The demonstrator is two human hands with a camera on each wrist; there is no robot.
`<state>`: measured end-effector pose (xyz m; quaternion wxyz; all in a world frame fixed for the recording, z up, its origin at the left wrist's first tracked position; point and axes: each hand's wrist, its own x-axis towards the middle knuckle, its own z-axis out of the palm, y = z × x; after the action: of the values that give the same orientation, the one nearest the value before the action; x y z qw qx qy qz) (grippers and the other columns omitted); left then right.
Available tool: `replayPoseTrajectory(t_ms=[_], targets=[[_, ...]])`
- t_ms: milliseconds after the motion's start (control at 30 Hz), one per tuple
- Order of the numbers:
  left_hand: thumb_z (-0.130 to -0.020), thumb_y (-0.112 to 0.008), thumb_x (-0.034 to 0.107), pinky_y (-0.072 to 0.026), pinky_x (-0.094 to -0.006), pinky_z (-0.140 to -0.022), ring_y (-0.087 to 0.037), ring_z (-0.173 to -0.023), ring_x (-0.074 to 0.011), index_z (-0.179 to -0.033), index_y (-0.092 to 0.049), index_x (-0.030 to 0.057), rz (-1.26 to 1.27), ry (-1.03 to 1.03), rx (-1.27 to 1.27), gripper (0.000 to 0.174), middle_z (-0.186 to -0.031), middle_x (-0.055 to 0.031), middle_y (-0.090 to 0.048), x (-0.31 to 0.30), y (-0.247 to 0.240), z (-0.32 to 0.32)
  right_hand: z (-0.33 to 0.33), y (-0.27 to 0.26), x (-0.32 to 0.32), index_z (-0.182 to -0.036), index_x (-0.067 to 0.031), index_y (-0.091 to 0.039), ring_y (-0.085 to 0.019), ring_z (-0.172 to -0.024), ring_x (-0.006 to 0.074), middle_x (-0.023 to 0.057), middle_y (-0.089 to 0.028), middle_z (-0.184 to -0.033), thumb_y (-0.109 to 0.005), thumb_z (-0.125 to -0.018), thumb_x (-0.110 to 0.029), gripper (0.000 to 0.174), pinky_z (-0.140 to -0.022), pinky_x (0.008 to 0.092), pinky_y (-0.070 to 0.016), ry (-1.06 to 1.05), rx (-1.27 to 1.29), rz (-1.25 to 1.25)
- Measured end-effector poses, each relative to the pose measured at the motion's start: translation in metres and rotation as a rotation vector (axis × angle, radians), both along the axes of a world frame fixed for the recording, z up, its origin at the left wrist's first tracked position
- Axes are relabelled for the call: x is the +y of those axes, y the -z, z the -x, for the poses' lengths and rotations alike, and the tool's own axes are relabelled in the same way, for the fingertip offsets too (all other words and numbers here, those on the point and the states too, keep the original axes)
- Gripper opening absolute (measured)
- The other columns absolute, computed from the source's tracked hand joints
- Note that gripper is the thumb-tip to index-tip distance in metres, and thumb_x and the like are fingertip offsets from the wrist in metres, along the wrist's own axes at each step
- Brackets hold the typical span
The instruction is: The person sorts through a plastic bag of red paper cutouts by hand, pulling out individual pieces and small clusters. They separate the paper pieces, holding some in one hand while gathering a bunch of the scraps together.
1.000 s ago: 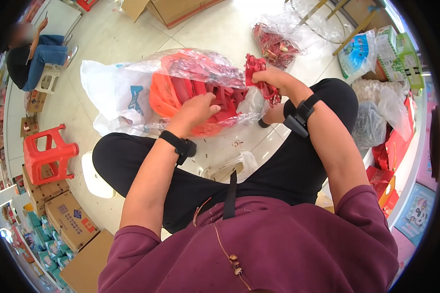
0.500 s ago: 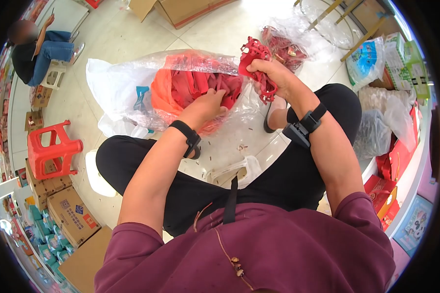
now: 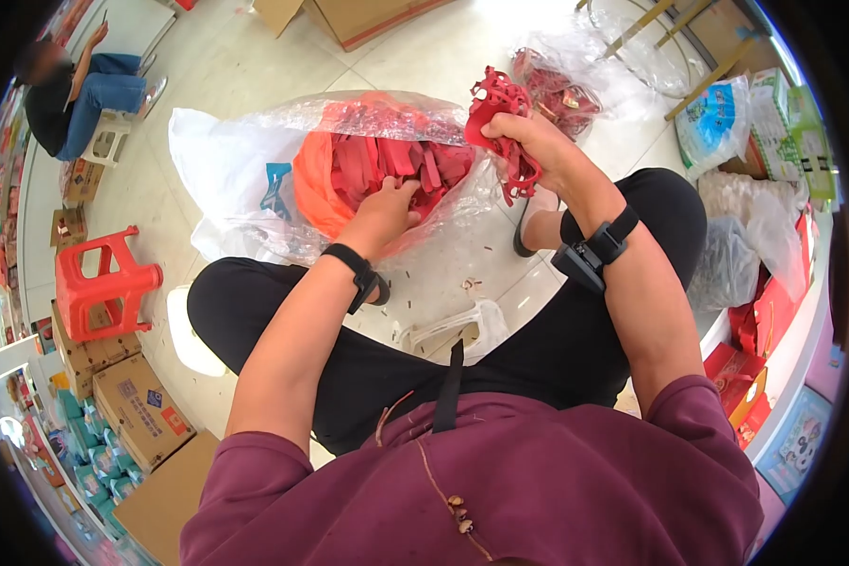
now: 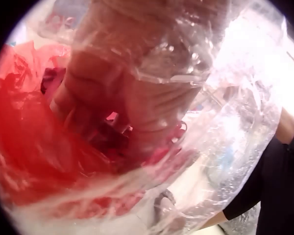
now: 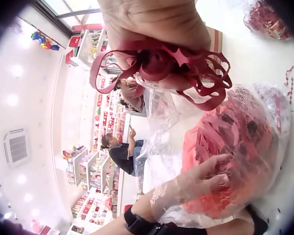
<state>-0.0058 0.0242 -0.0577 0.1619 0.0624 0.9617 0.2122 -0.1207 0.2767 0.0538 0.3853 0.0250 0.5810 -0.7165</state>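
My right hand (image 3: 526, 141) grips a bundle of red cut-out strips (image 3: 503, 92). In the right wrist view, looped ends of the bundle (image 5: 213, 93) stick out around the fingers. My left hand (image 3: 384, 215) reaches into a clear plastic bag (image 3: 476, 203), its thumb and fingers apart over a pile of flat red strips (image 3: 358, 160). An orange-red plastic bag (image 3: 313, 184) lines the clear one around the pile. Clear film covers part of the left hand (image 4: 157, 93) in the left wrist view, where its fingertips are hidden among the strips.
Beyond the right hand lies another clear bag of red pieces (image 3: 561, 94). A white bag (image 3: 222, 174) adjoins the pile. At left are a red stool (image 3: 108, 283), cartons (image 3: 141, 410) and a seated person (image 3: 61, 104). A small white stool (image 3: 476, 325) stands between the legs.
The right hand has lifted its bundle a little, away from the clear bag's edge. The left hand has shifted slightly over the strips, and more of the pile shows.
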Motion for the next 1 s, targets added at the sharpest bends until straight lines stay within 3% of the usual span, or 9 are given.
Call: replayPoseTrajectory(t_ms=[100, 200, 300, 400, 500, 600, 633, 867, 1000], targets=[[-0.093, -0.063, 0.019, -0.0552, -0.0446, -0.084, -0.068, -0.09, -0.0387, -0.119, -0.062, 0.0023, -0.163, 0.026, -0.052, 0.031, -0.098, -0.0204, -0.069, -0.024, 0.04, 0.02, 0.0, -0.004, 0.0, -0.093, -0.0039, -0.065, -0.055, -0.06, 0.0109, 0.0027, -0.062, -0.077, -0.067, -0.083, -0.018, 0.017, -0.052, 0.0277, -0.0445, 0.018, 0.031, -0.048], [-0.094, -0.061, 0.018, -0.057, -0.0399, -0.079, -0.071, -0.082, -0.0309, -0.112, -0.064, -0.0005, -0.437, -0.546, -0.31, 0.025, -0.087, -0.0157, -0.07, -0.033, -0.009, 0.034, 0.0, -0.004, 0.004, -0.094, -0.0041, -0.066, -0.055, -0.06, 0.0108, 0.0026, -0.063, -0.078, -0.067, -0.084, -0.018, 0.017, -0.052, 0.028, -0.0443, 0.035, 0.049, -0.061], [-0.094, -0.062, 0.017, -0.058, -0.0368, -0.075, -0.071, -0.079, -0.0249, -0.113, -0.065, -0.0006, -0.368, -0.689, -0.072, 0.026, -0.085, -0.0134, -0.07, -0.059, -0.01, 0.056, 0.003, -0.001, 0.002, -0.099, -0.0053, -0.062, -0.055, -0.052, 0.0114, 0.004, -0.062, -0.073, -0.067, -0.085, -0.015, 0.018, -0.045, 0.0251, -0.0443, 0.072, 0.009, -0.034], [-0.089, -0.07, 0.023, -0.0564, -0.0425, -0.084, -0.07, -0.095, -0.0309, -0.127, -0.059, 0.0014, -0.132, -0.283, 0.211, 0.045, -0.109, -0.02, -0.068, -0.082, 0.028, 0.083, 0.004, 0.0, 0.0, -0.098, -0.0051, -0.061, -0.055, -0.05, 0.0118, 0.0041, -0.062, -0.072, -0.067, -0.086, -0.015, 0.017, -0.045, 0.0254, -0.0439, 0.12, 0.024, 0.007], [-0.083, -0.077, 0.032, -0.0485, -0.0532, -0.098, -0.057, -0.123, -0.0365, -0.142, -0.05, 0.0098, -0.014, -0.144, 0.161, 0.068, -0.14, -0.0237, -0.051, -0.027, -0.011, 0.072, -0.001, -0.006, -0.003, -0.097, -0.0049, -0.06, -0.055, -0.05, 0.0122, 0.0042, -0.062, -0.072, -0.067, -0.087, -0.015, 0.016, -0.044, 0.0258, -0.0435, 0.168, 0.044, 0.01], [-0.078, -0.081, 0.04, -0.0391, -0.0602, -0.106, -0.038, -0.14, -0.0401, -0.148, -0.043, 0.0179, 0.234, -0.019, 0.058, 0.083, -0.154, -0.0218, -0.034, 0.0, -0.017, 0.075, 0.0, -0.003, -0.004, -0.097, -0.0048, -0.059, -0.055, -0.05, 0.0124, 0.0043, -0.061, -0.071, -0.066, -0.087, -0.014, 0.015, -0.045, 0.026, -0.0431, 0.186, 0.04, 0.033], [-0.079, -0.08, 0.04, -0.0393, -0.0614, -0.105, -0.037, -0.14, -0.0407, -0.148, -0.044, 0.0216, 0.282, 0.018, 0.093, 0.08, -0.154, -0.019, -0.035, -0.001, 0.0, 0.074, 0.001, 0.0, -0.003, -0.097, -0.0047, -0.059, -0.055, -0.05, 0.0126, 0.0044, -0.061, -0.071, -0.066, -0.087, -0.015, 0.015, -0.045, 0.0261, -0.0431, 0.2, 0.05, 0.026], [-0.084, -0.074, 0.035, -0.0472, -0.0611, -0.096, -0.048, -0.13, -0.0418, -0.129, -0.058, 0.0132, 0.521, -0.103, -0.098, 0.053, -0.149, -0.0185, -0.041, -0.039, 0.031, 0.065, 0.003, -0.003, -0.004, -0.095, -0.0041, -0.06, -0.054, -0.049, 0.0131, 0.0047, -0.061, -0.07, -0.066, -0.087, -0.015, 0.015, -0.045, 0.0265, -0.0428, 0.244, 0.072, -0.006], [-0.082, -0.073, 0.032, -0.049, -0.0569, -0.094, -0.053, -0.121, -0.045, -0.126, -0.061, 0.013, 0.411, -0.133, -0.037, 0.049, -0.142, -0.0195, -0.046, -0.066, 0.044, 0.052, 0.001, -0.004, -0.006, -0.096, -0.0045, -0.061, -0.054, -0.051, 0.0122, 0.0039, -0.061, -0.073, -0.067, -0.087, -0.015, 0.015, -0.045, 0.026, -0.0424, 0.233, 0.068, 0.0]])
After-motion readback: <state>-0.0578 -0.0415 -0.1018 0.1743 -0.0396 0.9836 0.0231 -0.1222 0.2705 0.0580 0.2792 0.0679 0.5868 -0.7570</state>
